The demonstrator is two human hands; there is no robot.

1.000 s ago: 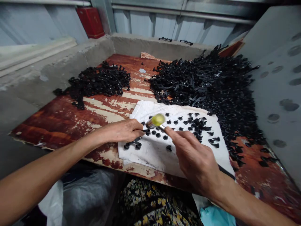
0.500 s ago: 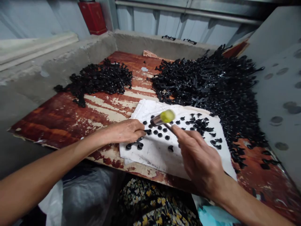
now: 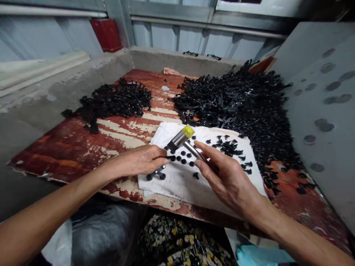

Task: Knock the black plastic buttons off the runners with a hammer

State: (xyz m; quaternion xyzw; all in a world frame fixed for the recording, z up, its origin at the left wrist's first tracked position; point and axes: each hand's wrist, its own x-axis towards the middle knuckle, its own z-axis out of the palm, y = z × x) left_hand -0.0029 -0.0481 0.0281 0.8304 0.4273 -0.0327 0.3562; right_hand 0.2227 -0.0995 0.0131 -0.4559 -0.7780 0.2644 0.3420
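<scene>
My right hand (image 3: 231,177) grips the metal handle of a small mallet (image 3: 181,139), whose head has one yellow face and one black face. The head is over the white cloth (image 3: 177,190), just right of my left fingertips. Closed fingers of my left hand (image 3: 146,159) pinch a slim black plastic part (image 3: 171,158) at the cloth's left side. Several round black caps (image 3: 183,161) stand in rows beside it. Below my left hand lies a black piece with round ends (image 3: 155,174), partly hidden by the fingers.
A large heap of black parts (image 3: 235,99) covers the right rear of the worn red board (image 3: 50,147). A smaller heap (image 3: 116,99) lies at the left. Loose black pieces (image 3: 231,147) cluster on the cloth's right. A concrete ledge (image 3: 69,83) and grey panel (image 3: 318,103) border the board.
The mallet head has shifted slightly left and is tilted differently. My right fingers have loosened, with the index finger extended along the handle. The whole view has shifted a little; my left hand keeps its pinch.
</scene>
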